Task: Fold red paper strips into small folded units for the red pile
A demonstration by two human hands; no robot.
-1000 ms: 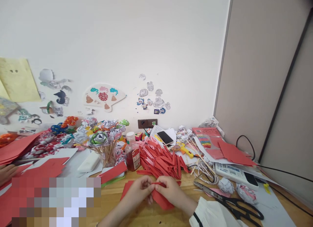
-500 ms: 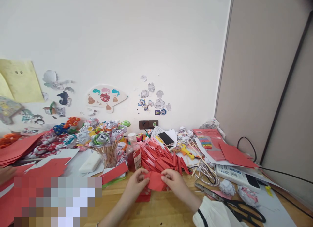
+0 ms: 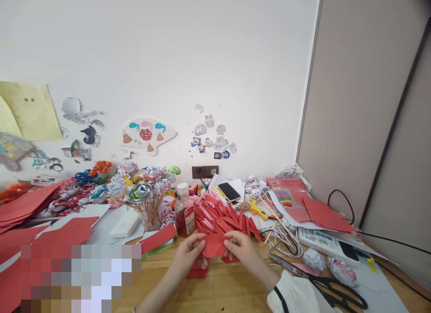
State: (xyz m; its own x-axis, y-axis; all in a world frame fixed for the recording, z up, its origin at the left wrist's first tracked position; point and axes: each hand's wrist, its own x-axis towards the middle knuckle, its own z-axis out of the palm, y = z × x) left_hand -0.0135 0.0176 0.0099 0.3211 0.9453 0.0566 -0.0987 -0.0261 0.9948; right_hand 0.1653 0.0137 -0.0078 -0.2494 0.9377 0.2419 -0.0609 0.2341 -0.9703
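Note:
A small piece of red paper (image 3: pixel 214 245) with crease lines is stretched between my two hands, just above the wooden table. My left hand (image 3: pixel 191 250) pinches its left edge between thumb and fingers. At the right edge, the thumb and fingers of my right hand (image 3: pixel 238 248) hold it the same way. Beneath my left hand lies another red paper piece (image 3: pixel 197 272), partly covered. A bit of red also shows under my right hand. Right behind the held paper is a heap of folded red paper strips (image 3: pixel 218 214).
Black-handled scissors (image 3: pixel 323 281), a power strip (image 3: pixel 323 243) and crumpled paper balls (image 3: pixel 314 258) lie at the right. Behind are a yellow glue gun (image 3: pixel 257 209) and a phone (image 3: pixel 229 191). A bottle (image 3: pixel 182 212), a cup of sticks (image 3: pixel 150 218) and red sheets (image 3: pixel 67 234) are at left.
The held red paper has been tilted and levelled into a wider, flatter shape between my hands. At the far left, another person's hand has gone out of view.

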